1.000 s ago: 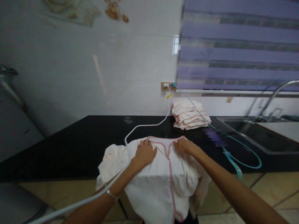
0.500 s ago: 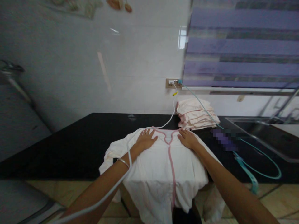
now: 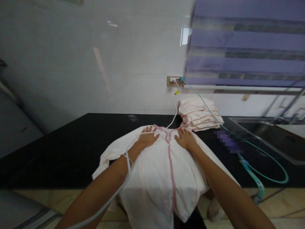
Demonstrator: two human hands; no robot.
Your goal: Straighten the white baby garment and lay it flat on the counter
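Observation:
A white shirt [image 3: 154,168] with pink piping lies front up on the black counter, its collar toward the wall and its lower part hanging over the front edge. My left hand [image 3: 148,137] rests flat on the shirt's left shoulder area, fingers stretched out. On the other side of the collar, my right hand [image 3: 185,138] presses flat with fingers extended. A white cable [image 3: 128,168] runs from the wall, across the back of my left hand and along that forearm. The left sleeve spreads out beside my arm; my right forearm partly covers the other sleeve.
Behind the shirt stands a stack of folded white garments [image 3: 199,114]. A pixelated purple object [image 3: 228,141] lies at right with a teal cable and strap [image 3: 252,175]. Farther right is a metal sink [image 3: 274,136]. Plugs sit in a wall outlet [image 3: 175,81].
Both hands, still flat on the shirt, have shifted slightly, the right one closer to the collar. The left sleeve and shoulders look smoother and more spread. The camera view has moved a little.

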